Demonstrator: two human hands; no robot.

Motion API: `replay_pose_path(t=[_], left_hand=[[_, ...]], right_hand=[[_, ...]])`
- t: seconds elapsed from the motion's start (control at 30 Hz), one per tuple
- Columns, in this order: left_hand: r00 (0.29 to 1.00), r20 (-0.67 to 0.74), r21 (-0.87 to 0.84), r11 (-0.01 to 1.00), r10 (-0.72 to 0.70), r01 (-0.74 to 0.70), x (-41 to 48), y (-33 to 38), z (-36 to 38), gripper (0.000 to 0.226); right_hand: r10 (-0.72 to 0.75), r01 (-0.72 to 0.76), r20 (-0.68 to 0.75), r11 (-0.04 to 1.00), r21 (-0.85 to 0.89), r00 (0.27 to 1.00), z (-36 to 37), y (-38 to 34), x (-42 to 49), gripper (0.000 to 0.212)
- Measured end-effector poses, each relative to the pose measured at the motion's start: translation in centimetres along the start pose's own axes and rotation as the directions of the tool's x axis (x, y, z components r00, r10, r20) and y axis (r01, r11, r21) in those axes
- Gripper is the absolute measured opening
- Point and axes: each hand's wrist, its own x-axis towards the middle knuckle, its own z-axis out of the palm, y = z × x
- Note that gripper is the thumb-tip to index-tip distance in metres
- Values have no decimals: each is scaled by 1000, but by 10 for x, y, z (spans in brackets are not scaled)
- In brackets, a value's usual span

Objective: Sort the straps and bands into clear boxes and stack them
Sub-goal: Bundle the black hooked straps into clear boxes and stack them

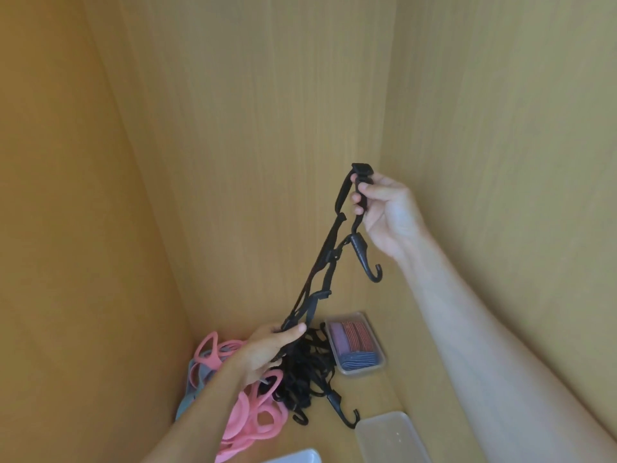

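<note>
the right hand point(380, 208) is pinching the black strap point(329, 242) up high — the left hand point(267, 349) is gripping its lower run above the pink bands point(247, 419).

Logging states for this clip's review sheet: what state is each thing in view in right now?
Right hand: raised, pinching the strap's upper end.
Left hand: gripping the strap lower down.
Black hooked strap: lifted, stretched between both hands.
Black strap pile: tangled on the shelf.
Pink bands: loose heap, unboxed.
Clear box by the back wall: filled with striped bands.
Near clear box: nothing visible inside.
</note>
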Motion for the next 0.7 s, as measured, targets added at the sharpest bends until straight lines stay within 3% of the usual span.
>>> replay_pose_path(t=[0.1, 0.17, 0.23, 0.33, 0.4, 0.5, 0.57, 0.7], left_hand=[[994, 95, -370, 929, 56, -17, -5, 3, -14, 39], [989, 104, -492, 870, 102, -38, -8, 10, -21, 25], [996, 61, -417, 908, 68, -37, -8, 19, -24, 9], [987, -150, -240, 966, 63, -99, -3, 35, -27, 15], [958, -257, -161, 972, 124, -169, -2, 49, -30, 16], [900, -358, 105, 969, 248, -225, -4, 69, -41, 11], [862, -402, 165, 950, 309, -263, -6, 82, -49, 14], [817, -441, 153, 928, 373, -341, -12, 106, -61, 16]], right_hand=[[13, -13, -41, 1000, 8, 999, -9, 6, -1, 27], [33, -36, -91, 999, -37, 995, -19, 12, -3, 31], [51, -62, -146, 996, -70, 988, -29, 19, -4, 33], [87, -107, -184, 989, -104, 979, -42, 32, -9, 31], [115, -140, -184, 982, -123, 976, -51, 40, -12, 29], [155, -186, -202, 972, -144, 967, -63, 53, -20, 27], [185, -233, -217, 946, -223, 959, -69, 61, -28, 25], [235, -354, -271, 728, -587, 933, -83, 84, -39, 26]])
